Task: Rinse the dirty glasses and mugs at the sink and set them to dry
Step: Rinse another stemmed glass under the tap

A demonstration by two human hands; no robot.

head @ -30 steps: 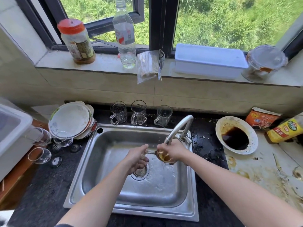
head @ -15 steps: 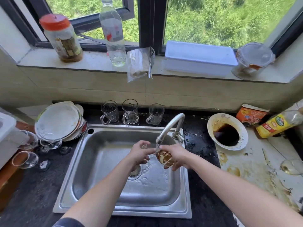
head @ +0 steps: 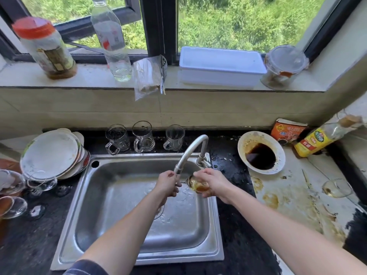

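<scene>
Holding a stemmed glass (head: 199,186) on its side just under the spout of the tap (head: 191,150), a person stands over the steel sink (head: 139,260) in the middle of the frame. The right hand (head: 214,183) is wrapped round the bowl of the glass, which has brown dregs in it. The left hand (head: 167,184) has its fingers curled in at the stem end, and the thin stem shows between the two hands. The foot of the glass is hidden. Three glass mugs (head: 144,136) stand upright in a row on the dark counter behind the sink. At left centre a stack of plates (head: 50,153) leans, with a few wine glasses (head: 14,206) lying near it at the left edge. Right of the tap sits a white bowl (head: 243,141) of dark sauce. Further right another wine glass (head: 336,188) lies on the stained counter. An oil bottle (head: 317,136) leans at the right edge.
</scene>
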